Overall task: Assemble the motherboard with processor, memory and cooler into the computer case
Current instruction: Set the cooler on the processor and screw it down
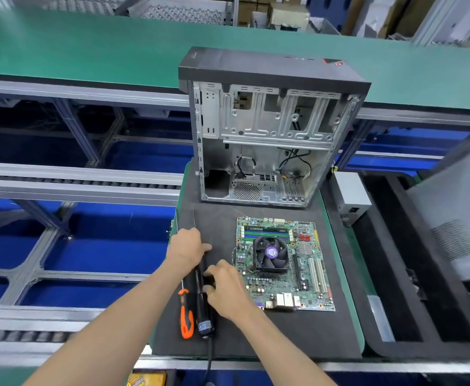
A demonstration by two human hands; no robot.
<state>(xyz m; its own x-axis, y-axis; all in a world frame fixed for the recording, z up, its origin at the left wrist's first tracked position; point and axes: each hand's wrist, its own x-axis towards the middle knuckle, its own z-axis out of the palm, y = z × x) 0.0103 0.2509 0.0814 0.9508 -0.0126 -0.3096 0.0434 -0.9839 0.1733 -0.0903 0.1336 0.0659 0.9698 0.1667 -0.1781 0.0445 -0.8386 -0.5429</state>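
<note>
Your left hand (187, 250) and right hand (226, 288) both grip the electric screwdriver (202, 302); lift straight, clear of the motherboard (309, 277) beside your right hand.

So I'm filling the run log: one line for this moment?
both hands on electric screwdriver | motherboard on mat | computer case empty

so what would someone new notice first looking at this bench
Probably the open computer case, standing upright at the far end of the black mat with its bare metal inside facing the camera. Next, the motherboard lying flat in front of it, its black cooler fan on top. Left of the board, the left hand and right hand are both on a black electric screwdriver, beside an orange-handled one.
</note>
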